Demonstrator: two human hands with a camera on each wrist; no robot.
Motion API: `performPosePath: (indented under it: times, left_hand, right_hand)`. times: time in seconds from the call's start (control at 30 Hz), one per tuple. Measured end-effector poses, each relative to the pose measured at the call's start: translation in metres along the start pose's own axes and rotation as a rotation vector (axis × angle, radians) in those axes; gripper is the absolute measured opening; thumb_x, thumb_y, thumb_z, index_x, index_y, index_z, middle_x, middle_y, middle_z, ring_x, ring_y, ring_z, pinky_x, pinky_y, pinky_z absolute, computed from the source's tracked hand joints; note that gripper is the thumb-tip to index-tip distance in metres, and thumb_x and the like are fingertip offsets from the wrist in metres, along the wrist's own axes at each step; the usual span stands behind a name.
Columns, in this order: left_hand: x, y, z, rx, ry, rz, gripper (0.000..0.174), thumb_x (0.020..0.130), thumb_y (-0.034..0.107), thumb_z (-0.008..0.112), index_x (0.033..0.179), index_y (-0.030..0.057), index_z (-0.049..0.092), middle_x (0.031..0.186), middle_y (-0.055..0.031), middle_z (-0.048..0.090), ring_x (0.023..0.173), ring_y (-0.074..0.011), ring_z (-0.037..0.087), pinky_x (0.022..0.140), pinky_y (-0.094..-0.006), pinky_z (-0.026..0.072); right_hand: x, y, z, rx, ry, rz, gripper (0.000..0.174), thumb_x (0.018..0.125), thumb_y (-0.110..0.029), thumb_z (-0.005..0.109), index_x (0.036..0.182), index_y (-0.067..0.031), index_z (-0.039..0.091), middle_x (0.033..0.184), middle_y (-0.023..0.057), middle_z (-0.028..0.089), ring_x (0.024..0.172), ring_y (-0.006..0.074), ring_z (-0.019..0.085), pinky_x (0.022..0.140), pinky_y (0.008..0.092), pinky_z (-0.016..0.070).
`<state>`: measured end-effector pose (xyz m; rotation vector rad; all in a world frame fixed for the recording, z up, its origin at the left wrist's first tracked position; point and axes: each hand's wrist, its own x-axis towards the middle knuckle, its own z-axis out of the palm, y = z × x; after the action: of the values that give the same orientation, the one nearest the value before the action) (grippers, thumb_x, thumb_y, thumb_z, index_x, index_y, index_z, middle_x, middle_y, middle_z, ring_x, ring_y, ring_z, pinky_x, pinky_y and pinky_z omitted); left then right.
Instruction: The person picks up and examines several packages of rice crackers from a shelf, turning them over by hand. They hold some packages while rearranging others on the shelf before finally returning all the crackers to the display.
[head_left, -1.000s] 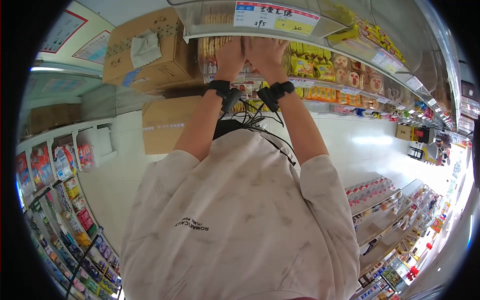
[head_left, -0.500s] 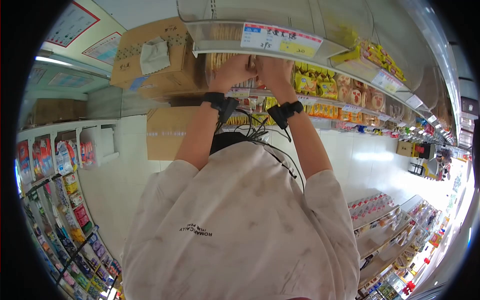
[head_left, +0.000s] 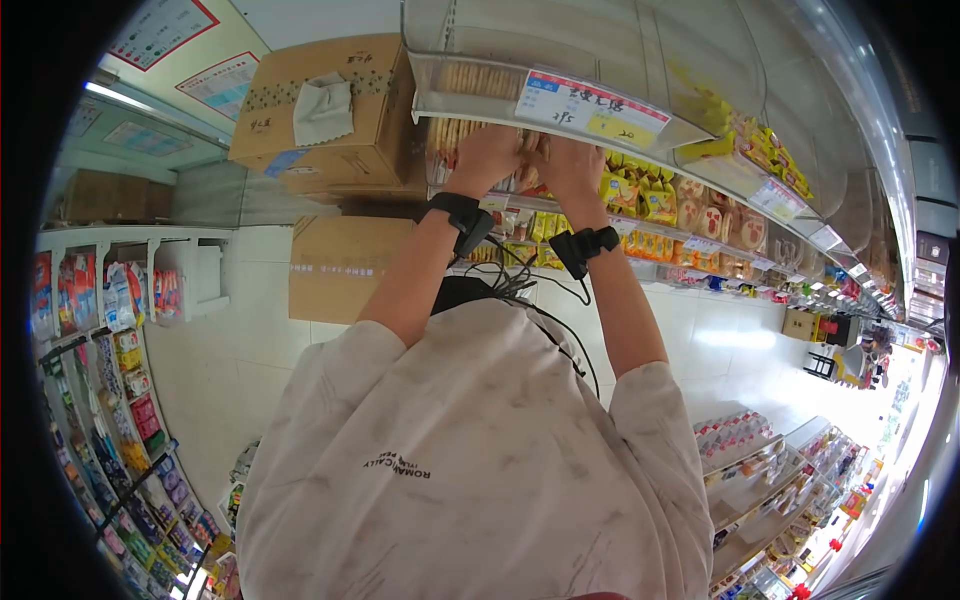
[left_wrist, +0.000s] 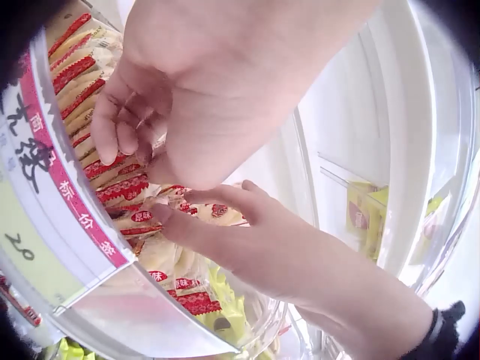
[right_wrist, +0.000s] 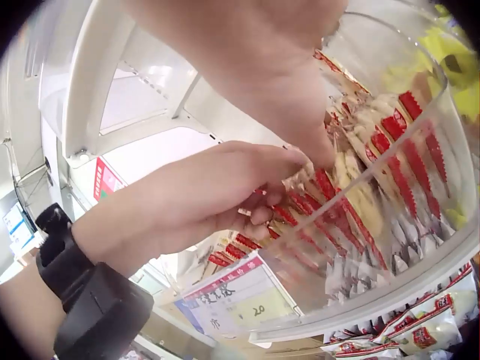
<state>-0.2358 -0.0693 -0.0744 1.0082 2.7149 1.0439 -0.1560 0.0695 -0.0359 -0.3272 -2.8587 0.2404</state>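
Note:
Wrapped flat biscuits with red-printed ends (left_wrist: 124,189) stand in a tight row inside a clear curved bin (right_wrist: 360,202). The left hand (head_left: 483,160) has its fingers curled over the row, gripping packet edges, as the right wrist view shows from the side (right_wrist: 202,196). Close beside it, the right hand (head_left: 572,178) pinches a packet between thumb and fingers in the left wrist view. The right fingertips are partly hidden behind packets in the right wrist view. A handwritten price label (left_wrist: 56,172) is fixed on the bin's front.
An upper clear shelf bin (head_left: 470,105) overhangs the hands. Stacked cardboard boxes (head_left: 320,110) stand at the left. Yellow-green packets (head_left: 640,190) fill the neighbouring section, and black cables (head_left: 500,275) hang below the wrists.
Shelf, boxes and hands appear further right and slightly lower in the head view. Both hands remain at the packet row, with their fingers shifted a little and a small gap between them.

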Motion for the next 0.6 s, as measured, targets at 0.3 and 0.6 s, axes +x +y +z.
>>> performPosePath:
  times: [0.3,0.6]
  left_hand:
    - [0.003,-0.001,0.013,-0.064,0.144,-0.106,0.033,0.092,0.031,0.066,0.113,0.0061,0.063,0.090,-0.0207,0.070,0.085,-0.0423,0.067,0.072,-0.0529,0.0522]
    - [0.001,0.002,0.019,0.030,0.170,-0.082,0.026,0.092,0.027,0.063,0.106,0.0048,0.064,0.089,-0.0197,0.071,0.084,-0.0418,0.068,0.072,-0.0539,0.0530]
  right_hand:
    - [0.004,0.004,0.017,-0.126,0.145,-0.010,0.040,0.083,-0.035,0.072,0.120,-0.0198,0.069,0.122,0.0133,0.066,0.117,0.0351,0.060,0.099,0.0533,0.0421]
    - [-0.006,0.004,-0.006,-0.152,-0.051,-0.125,0.059,0.077,-0.046,0.078,0.133,-0.0288,0.065,0.135,0.0091,0.059,0.128,0.0340,0.052,0.114,0.0558,0.0285]
